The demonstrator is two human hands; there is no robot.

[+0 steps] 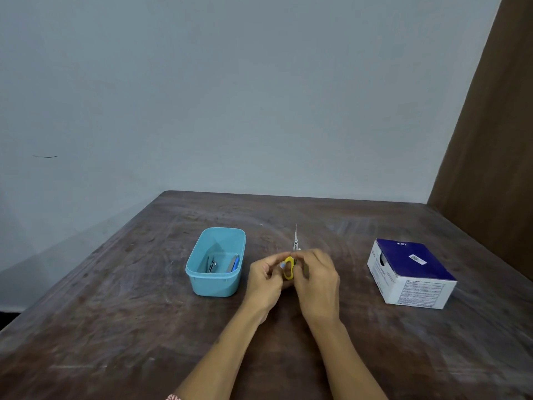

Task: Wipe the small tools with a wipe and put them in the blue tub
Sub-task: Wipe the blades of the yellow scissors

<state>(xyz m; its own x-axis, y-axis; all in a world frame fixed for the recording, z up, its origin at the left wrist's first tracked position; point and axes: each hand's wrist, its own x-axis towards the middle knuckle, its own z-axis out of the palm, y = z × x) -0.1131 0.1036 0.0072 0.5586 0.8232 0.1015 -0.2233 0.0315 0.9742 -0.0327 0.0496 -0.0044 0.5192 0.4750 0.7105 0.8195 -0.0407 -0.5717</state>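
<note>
From the head camera, your only view, you have the small scissors [292, 261] held up between both hands over the middle of the brown table [115, 313], yellow handle loops toward you and the closed steel blades pointing away toward the wall. Your left hand [266, 280] curls its fingers round the near side of the handles, and your right hand [315, 280] pinches them from the other side, thumb and forefinger at the top of the loop. A pale scrap shows at your left fingertips and may be the wipe, but it is too small and blurred to be sure. If so, keep one hand anchoring the loops and draw the wipe along the blades from pivot to tip, away from your fingers and never across the edges; do both faces and inside the loops. The blue tub [216, 262] sits just left of your hands, with a couple of small tools already lying in it, so the drop should be short: lay the scissors in flat, points away from you. The white and navy box [409, 272] stands well apart on your right.
</note>
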